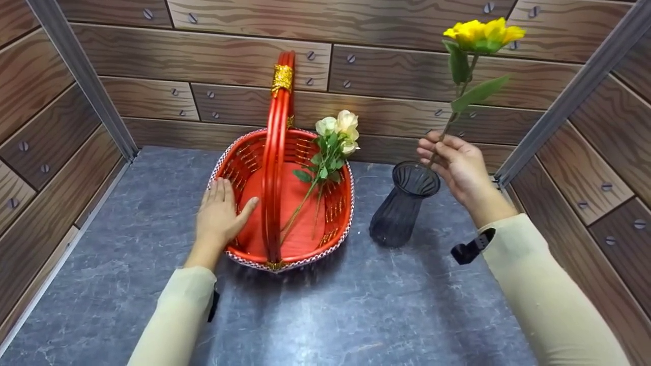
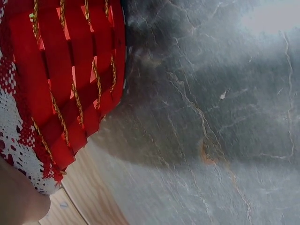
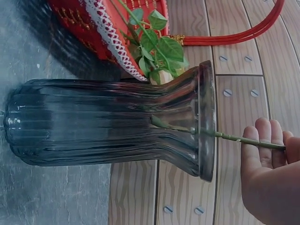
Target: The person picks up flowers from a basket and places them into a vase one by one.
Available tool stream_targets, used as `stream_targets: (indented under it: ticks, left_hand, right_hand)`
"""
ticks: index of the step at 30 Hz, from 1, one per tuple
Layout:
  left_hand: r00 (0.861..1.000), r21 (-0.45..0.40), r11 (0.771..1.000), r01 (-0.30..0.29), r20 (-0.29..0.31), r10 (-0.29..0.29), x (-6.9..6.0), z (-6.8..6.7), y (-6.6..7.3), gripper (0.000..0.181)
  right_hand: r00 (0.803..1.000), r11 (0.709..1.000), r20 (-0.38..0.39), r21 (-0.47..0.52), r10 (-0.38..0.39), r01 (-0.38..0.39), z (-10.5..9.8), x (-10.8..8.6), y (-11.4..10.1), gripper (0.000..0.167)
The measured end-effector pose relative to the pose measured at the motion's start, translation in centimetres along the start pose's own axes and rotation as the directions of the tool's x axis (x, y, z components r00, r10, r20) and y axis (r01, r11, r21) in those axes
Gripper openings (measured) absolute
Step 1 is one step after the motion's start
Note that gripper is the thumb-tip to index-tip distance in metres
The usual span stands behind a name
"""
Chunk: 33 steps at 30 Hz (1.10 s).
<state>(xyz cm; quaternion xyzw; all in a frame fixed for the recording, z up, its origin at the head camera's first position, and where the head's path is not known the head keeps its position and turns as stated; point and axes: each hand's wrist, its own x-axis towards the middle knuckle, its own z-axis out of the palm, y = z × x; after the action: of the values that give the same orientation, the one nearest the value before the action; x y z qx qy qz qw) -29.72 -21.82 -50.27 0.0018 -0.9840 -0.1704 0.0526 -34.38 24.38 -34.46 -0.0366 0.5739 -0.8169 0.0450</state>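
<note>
The right hand [image 1: 460, 168] pinches the stem of a yellow flower [image 1: 483, 36] above a dark ribbed glass vase [image 1: 396, 218]. In the right wrist view, the stem's lower end [image 3: 161, 123] is inside the neck of the vase [image 3: 93, 122], with the right hand [image 3: 272, 173] beyond the rim. The left hand [image 1: 217, 213] rests with straight fingers on the left rim of a red basket [image 1: 351, 203]. Only a bit of the left hand [image 2: 23, 197] shows beside the basket [image 2: 61, 89] in the left wrist view.
Cream flowers [image 1: 343, 129] with green leaves lie in the basket, heads against its back right rim. The basket's tall red handle [image 1: 277, 152] arches over it. Wood-patterned walls [image 1: 386, 71] enclose the grey marbled table [image 1: 315, 315] at the back and sides.
</note>
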Motion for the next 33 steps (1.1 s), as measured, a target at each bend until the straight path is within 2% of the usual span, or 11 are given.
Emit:
stream_targets:
  ticks: [7,16,25,30,33]
  left_hand:
    - [1.0,0.0,1.0,-0.005,-0.019,0.005,-0.1,-0.1,0.1,0.097]
    - [1.0,0.011,1.0,-0.004,-0.006,0.004,-0.1,-0.1,0.0,0.1]
    - [1.0,0.008,1.0,-0.004,0.01,0.004,0.0,-0.2,-0.1,0.101]
    - [1.0,-0.001,1.0,-0.008,0.015,0.008,-0.1,-0.3,0.0,0.1]
    - [1.0,-0.002,1.0,-0.006,0.007,0.006,-0.2,-0.3,0.0,0.099]
  right_hand:
    - [1.0,0.998,0.002,-0.062,0.01,-0.01,0.2,0.0,0.8,0.02]
    - [0.999,0.988,0.01,-0.149,0.051,-0.049,0.3,-0.1,1.5,0.019]
    - [0.997,0.97,-0.014,-0.23,0.076,-0.078,0.3,-0.2,1.7,0.021]
    - [0.996,0.956,-0.031,-0.279,0.088,-0.094,0.4,-0.3,1.5,0.023]
    - [0.994,0.928,-0.043,-0.354,0.103,-0.112,0.5,-0.3,1.4,0.031]
